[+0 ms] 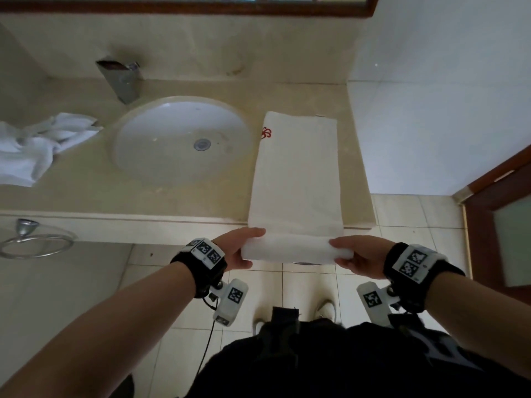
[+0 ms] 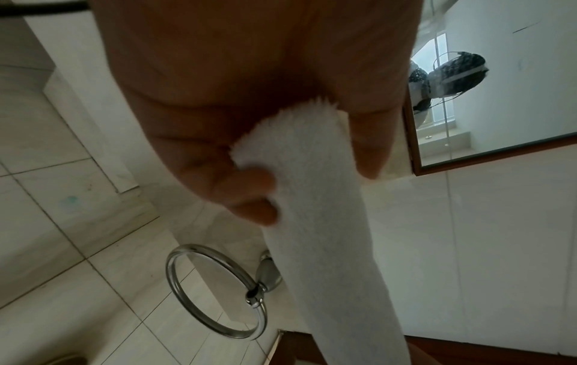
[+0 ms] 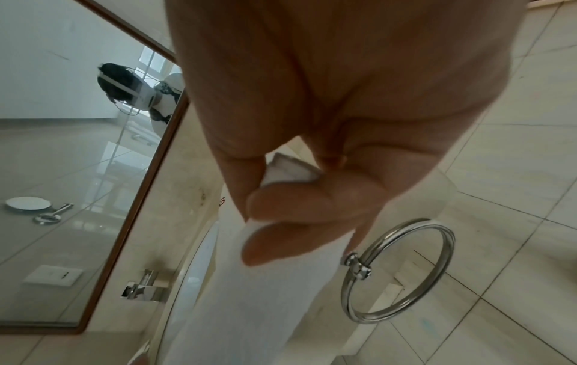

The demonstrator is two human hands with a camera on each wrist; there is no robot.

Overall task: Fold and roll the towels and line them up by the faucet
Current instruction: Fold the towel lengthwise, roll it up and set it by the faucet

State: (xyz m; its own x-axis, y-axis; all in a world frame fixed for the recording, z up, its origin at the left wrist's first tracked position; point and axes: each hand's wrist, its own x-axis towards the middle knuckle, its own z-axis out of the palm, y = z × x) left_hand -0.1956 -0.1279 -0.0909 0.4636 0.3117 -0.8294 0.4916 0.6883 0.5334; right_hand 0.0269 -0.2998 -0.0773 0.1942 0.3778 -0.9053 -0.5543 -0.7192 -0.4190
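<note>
Holding the long folded white towel (image 1: 296, 179) at its near end, I see that both hands grasp the rolled part. My left hand (image 1: 235, 249) has the fingers (image 2: 246, 182) curled around the left end of the roll, and my right hand (image 1: 359, 255) pinches the right end with curled fingers (image 3: 290, 202). This towel lies on the beige stone counter (image 1: 86, 193), just right of the round white sink (image 1: 181, 139); the roll hangs past the counter's front edge. A crumpled white towel (image 1: 37, 147) lies left of the sink, near the chrome faucet (image 1: 123, 79).
</note>
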